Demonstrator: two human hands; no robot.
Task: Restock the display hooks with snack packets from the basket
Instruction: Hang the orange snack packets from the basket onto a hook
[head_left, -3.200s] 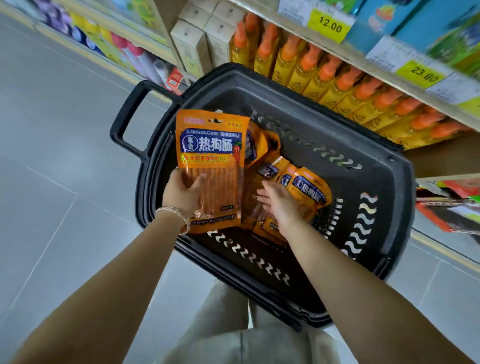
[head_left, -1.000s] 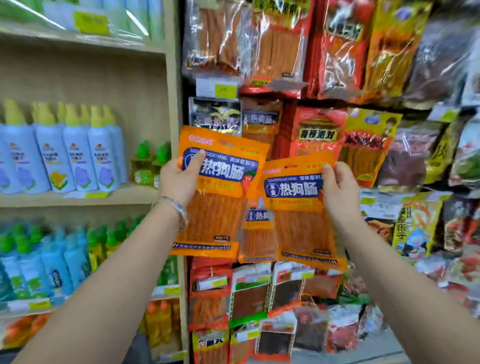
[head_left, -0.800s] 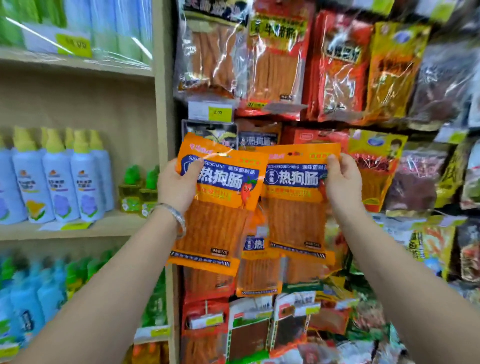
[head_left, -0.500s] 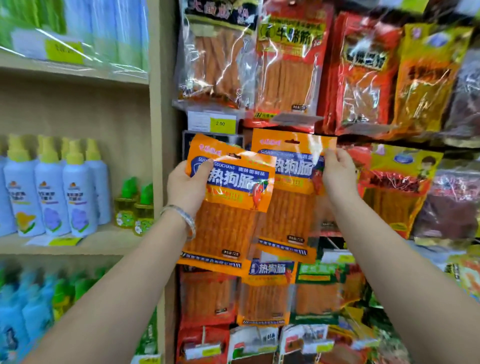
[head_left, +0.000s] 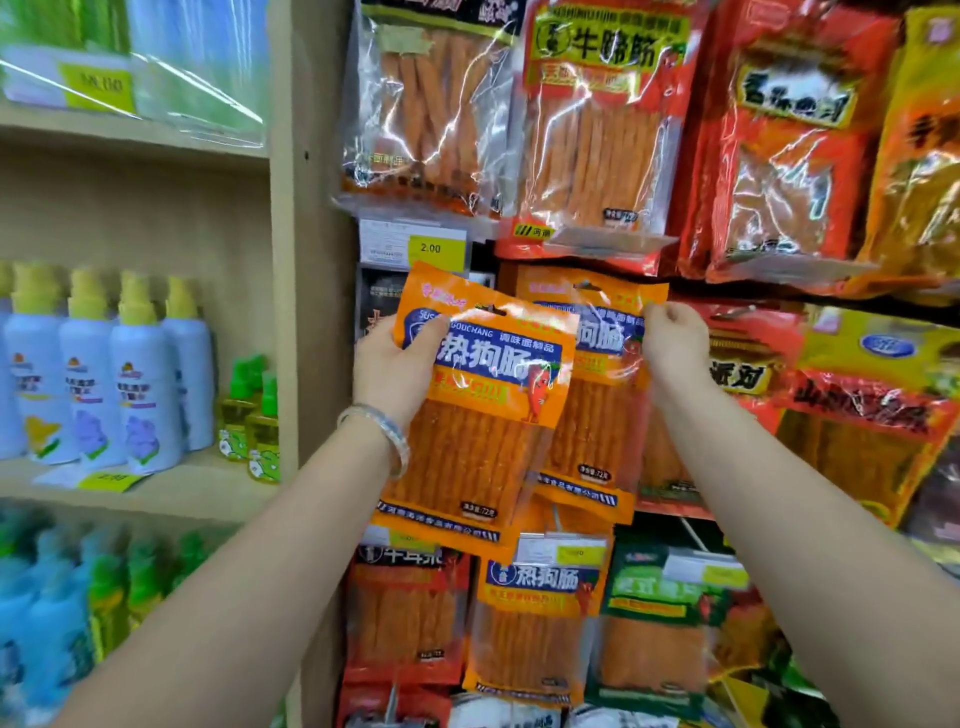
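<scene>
Left grip (head_left: 389, 374) holds tilted packet (head_left: 483, 415), right grip (head_left: 675, 343) pinches upright packet (head_left: 597, 426) near its top.

Hanging packets (head_left: 597, 130) crowded edge to edge, with barely a gap between rows. A price tag (head_left: 430, 248) sat just under the top row, and the wooden upright (head_left: 311, 260) walled the left. Open room lay in front — and above the spray bottles (head_left: 140, 374).

Right hand (head_left: 675, 348) raised rear packet (head_left: 597, 431) higher, now overlapped by front packet (head_left: 483, 426) in left hand (head_left: 389, 374).
</scene>
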